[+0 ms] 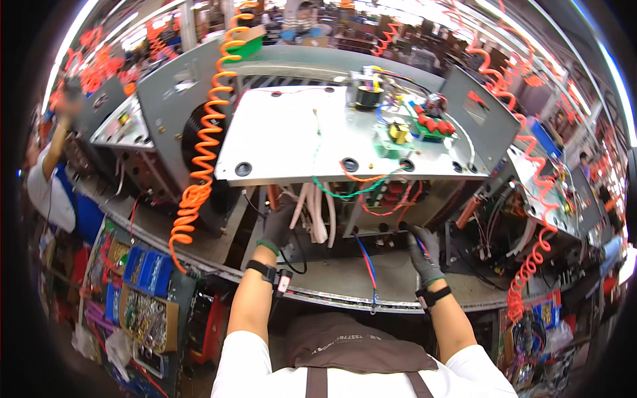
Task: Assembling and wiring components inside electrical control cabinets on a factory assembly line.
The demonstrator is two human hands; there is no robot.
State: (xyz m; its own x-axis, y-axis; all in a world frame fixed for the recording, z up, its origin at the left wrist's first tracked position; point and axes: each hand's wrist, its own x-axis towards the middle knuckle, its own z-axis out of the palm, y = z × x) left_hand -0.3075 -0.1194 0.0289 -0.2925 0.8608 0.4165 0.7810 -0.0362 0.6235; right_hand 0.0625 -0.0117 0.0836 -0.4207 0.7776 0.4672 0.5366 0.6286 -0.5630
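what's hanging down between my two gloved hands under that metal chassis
In the head view, a blue and red wire pair hangs between the left hand and right hand, with pale tubes nearer the left.

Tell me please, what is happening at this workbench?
A person in dark grey work gloves reaches with both hands under the flat white metal top plate of an open machine chassis. The left hand is among the pale beige tubes; the right hand touches the thin red and blue wires. An orange coiled air hose hangs at the left.

Circuit board (424, 123) on chassis plate (285, 139), coiled hose (206, 139) left, parts bins (142, 292) lower left
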